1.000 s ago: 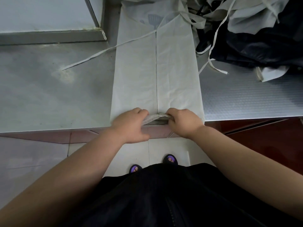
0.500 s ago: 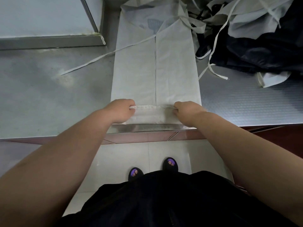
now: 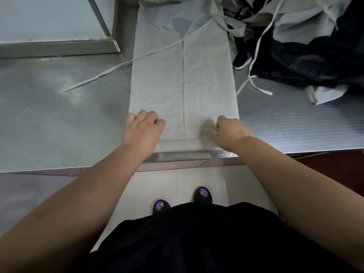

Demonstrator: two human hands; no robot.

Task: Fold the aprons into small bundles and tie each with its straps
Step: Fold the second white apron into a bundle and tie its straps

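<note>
**First fold at the near hem**

The apron point(image 3: 206, 85) lies as a long strip on the bench point(image 3: 59, 125), its near end turned over once. Your right hand point(image 3: 230, 132) pinches the hem. Your left hand point(image 3: 142, 131) has its fingers curled on the fold's other end, grip unclear. Holding both ends likely keeps the fold square, and the strap point(image 3: 110, 70) lies clear for tying.

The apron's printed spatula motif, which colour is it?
Pale blue print on the light grey apron; head view.
</note>
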